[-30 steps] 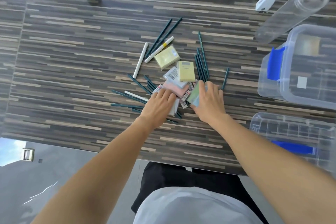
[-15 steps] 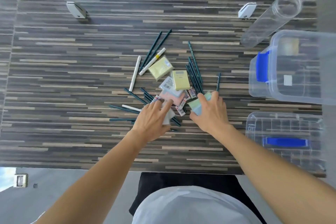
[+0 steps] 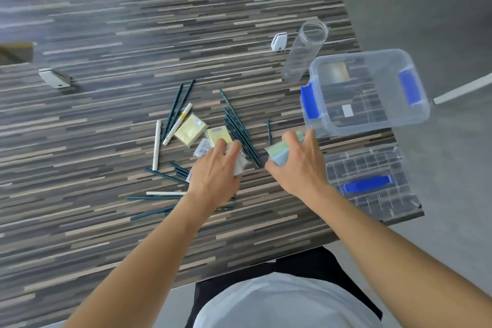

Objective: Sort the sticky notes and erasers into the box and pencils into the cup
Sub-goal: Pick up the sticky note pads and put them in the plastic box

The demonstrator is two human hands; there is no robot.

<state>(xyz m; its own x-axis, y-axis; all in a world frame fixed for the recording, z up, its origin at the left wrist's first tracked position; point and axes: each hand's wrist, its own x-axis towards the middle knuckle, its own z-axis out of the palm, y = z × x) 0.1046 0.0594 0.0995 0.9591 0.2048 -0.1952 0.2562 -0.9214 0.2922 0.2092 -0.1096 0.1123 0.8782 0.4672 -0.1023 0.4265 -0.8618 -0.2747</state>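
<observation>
Both grips are curled: right hand clasps pastel sticky notes, left hand a white eraser.

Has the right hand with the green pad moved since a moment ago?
Yes. The right hand has carried the green pad off the pile, rightward past the lone pencil, toward the box.

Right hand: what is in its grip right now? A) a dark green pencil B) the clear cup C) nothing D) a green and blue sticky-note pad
D: the right hand curls round the green and blue sticky-note pad, short of the clear box.
</observation>
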